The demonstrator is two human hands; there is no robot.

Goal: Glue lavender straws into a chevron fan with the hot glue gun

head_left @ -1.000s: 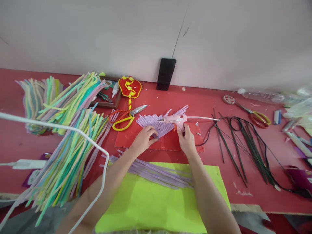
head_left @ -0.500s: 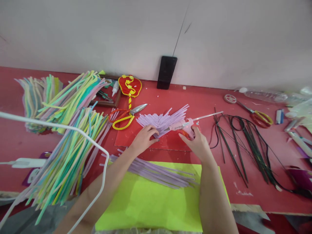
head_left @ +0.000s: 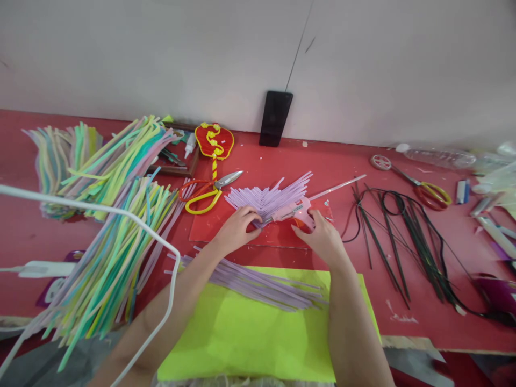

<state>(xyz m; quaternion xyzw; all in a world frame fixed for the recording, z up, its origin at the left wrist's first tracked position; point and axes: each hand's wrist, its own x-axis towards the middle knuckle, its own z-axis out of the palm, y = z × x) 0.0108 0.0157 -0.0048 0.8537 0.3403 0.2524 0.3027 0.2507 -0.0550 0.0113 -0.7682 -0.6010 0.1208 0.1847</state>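
Observation:
My right hand (head_left: 322, 236) is wrapped round the handle of a pink hot glue gun (head_left: 292, 211), with a clear glue stick (head_left: 338, 187) poking out of its back. The gun's nozzle points left, close to the fingertips of my left hand (head_left: 239, 230). That left hand is closed at the lower end of a fan of lilac pipe cleaners (head_left: 262, 198), which are laid in a V pattern on a red board (head_left: 217, 231). Its fingers hide the spot they pinch. More loose lilac pipe cleaners (head_left: 262, 287) lie nearer me, partly on a lime-green sheet (head_left: 258, 338).
Bundles of coloured pipe cleaners (head_left: 116, 258) fill the left, with a white cable (head_left: 121, 209) crossing in front. Scissors (head_left: 217, 185), a red fan ornament (head_left: 215, 142) and a phone (head_left: 276, 118) stand farther back. Dark green stems (head_left: 419, 247) and more scissors (head_left: 433, 194) lie right.
The glue gun has shifted slightly left and down, its nozzle now nearer my left fingertips. My right hand moved along with it, while my left hand stays almost in place.

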